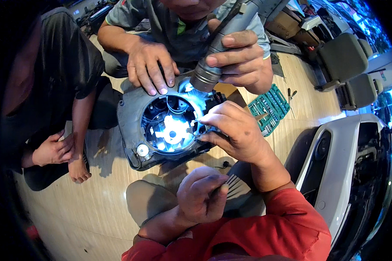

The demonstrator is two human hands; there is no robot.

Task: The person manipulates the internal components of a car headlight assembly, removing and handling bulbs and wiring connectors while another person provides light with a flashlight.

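Observation:
A dark headlight housing lies in front of me, its round opening brightly lit inside. At the right side of that opening, my right hand has thumb and forefinger on the rim. My left hand is raised nearer to me, closed with thumb against fingers; what it holds, if anything, I cannot make out. Pale thin stripes show just beyond it. Opposite, a co-worker's hand points a grey flashlight down into the opening. Their other hand rests on the housing's far edge.
A green tool case with sockets lies open on the wooden floor. Beside it are small hand tools. A white car bumper stands at the right, with grey seats behind. Another person sits at the left.

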